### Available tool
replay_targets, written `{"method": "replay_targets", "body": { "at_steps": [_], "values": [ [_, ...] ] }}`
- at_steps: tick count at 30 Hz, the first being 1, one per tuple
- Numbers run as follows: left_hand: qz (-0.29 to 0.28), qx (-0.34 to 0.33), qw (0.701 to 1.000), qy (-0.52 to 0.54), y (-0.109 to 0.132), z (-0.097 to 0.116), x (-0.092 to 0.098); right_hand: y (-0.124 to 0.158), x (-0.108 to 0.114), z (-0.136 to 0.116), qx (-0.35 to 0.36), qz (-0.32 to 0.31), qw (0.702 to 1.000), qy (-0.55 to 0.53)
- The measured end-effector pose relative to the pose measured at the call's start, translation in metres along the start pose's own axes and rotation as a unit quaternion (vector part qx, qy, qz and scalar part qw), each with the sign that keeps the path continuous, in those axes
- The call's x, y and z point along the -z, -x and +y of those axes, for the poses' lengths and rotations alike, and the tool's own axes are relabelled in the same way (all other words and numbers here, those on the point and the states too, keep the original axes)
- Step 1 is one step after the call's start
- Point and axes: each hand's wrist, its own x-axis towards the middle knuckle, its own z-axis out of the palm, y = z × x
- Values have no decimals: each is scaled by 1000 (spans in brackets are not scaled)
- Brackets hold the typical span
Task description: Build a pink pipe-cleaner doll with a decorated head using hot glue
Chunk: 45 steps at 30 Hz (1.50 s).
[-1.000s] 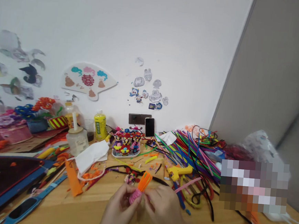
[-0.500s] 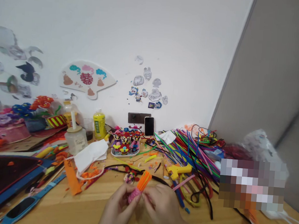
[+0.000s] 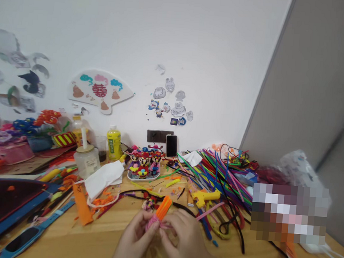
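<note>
My left hand [image 3: 136, 232] is closed around a bundle of orange pipe cleaners [image 3: 163, 208], whose loose ends point up and to the right. Pink pipe cleaner [image 3: 153, 222] is wound round the lower part of the bundle. With thumb and fingers, my right hand [image 3: 183, 236] pinches a pink strand coming off that winding. Just behind the bundle lies a small multicoloured figure [image 3: 148, 204]. A black cord [image 3: 180, 205] runs across the table close behind my right hand.
A tray of colourful figures [image 3: 143, 178] stands at the back, beside a phone [image 3: 171, 146]. Many loose pipe cleaners [image 3: 216, 176] and a yellow glue gun [image 3: 205, 197] lie right. Left are a white mask [image 3: 104, 178], a glass jar [image 3: 87, 164] and a blue-strapped watch [image 3: 26, 238].
My right fingers have opened out a little from the bundle, and a pink strand now shows between them and the winding. The bundle has shifted slightly left.
</note>
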Motion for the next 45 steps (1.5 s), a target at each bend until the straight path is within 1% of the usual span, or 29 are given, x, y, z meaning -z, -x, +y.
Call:
{"method": "replay_targets", "body": {
  "at_steps": [4, 9, 13, 18, 22, 24, 27, 28, 30, 32, 33, 35, 37, 39, 41, 43, 45],
  "values": [
    [5, 12, 1000, 9, -1, 3, 0, 3, -2, 0, -30, -1, 998, -52],
    [9, 33, 999, 8, -1, 13, -5, 6, -9, 8, -50, -2, 995, -85],
    [11, 23, 1000, -4, -3, 12, -5, 6, -10, 10, -63, -10, 992, -105],
    [-2, 4, 1000, -15, -3, 9, -1, 5, -7, 6, -70, -48, 990, -112],
    [3, 6, 999, -45, -3, 17, 0, -1, -2, 8, -122, -79, 981, -129],
    [-1, 7, 998, -65, -3, 22, 1, -6, 1, 16, -149, -126, 964, -179],
    [-36, 1, 994, -102, -2, 25, 3, -11, 6, 36, -164, -233, 914, -289],
    [-54, -3, 991, -119, 0, 25, 4, -12, 7, 43, -177, -254, 897, -316],
    [-89, -21, 980, -177, 3, 25, 4, -13, 9, 56, -224, -259, 874, -345],
    [-125, -45, 955, -267, 7, 27, 3, -15, 11, 63, -266, -262, 856, -358],
    [-147, -55, 936, -316, 10, 28, 2, -17, 13, 64, -272, -275, 847, -365],
    [-193, -68, 902, -379, 13, 31, -2, -23, 18, 61, -259, -311, 836, -370],
    [-227, -73, 882, -407, 15, 34, -5, -28, 23, 54, -244, -328, 845, -345],
    [-237, -79, 869, -428, 15, 35, -8, -32, 26, 45, -237, -325, 866, -297],
    [-220, -88, 857, -458, 14, 34, -9, -32, 27, 35, -223, -313, 893, -235],
    [-192, -93, 850, -482, 13, 34, -10, -29, 26, 25, -189, -291, 924, -158],
    [-161, -97, 852, -488, 12, 35, -10, -24, 26, 16, -142, -259, 952, -84]
  ]
}}
